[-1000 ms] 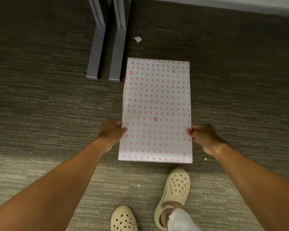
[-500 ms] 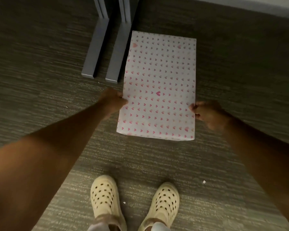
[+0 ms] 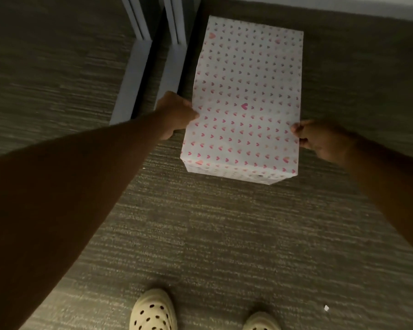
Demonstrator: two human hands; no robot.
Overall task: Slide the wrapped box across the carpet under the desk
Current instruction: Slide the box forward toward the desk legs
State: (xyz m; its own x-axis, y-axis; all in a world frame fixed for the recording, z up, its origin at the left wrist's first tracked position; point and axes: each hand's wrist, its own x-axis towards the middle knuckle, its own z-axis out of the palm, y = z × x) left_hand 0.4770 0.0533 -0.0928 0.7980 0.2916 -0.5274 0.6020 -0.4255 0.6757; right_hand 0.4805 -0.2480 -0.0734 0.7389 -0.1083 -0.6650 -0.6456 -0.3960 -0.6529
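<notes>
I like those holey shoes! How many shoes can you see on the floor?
2. One cream perforated clog sits at the bottom centre of the grey carpet; the other cream clog is to its right, mostly cut off by the picture's edge.

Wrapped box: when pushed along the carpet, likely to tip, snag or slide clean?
The wrapped box lies flat, broad face down, so it probably won't tip. Its paper looks smooth, so it likely slides, though the carpet may drag. The left hand and right hand hold opposite sides, which should limit twisting.
</notes>
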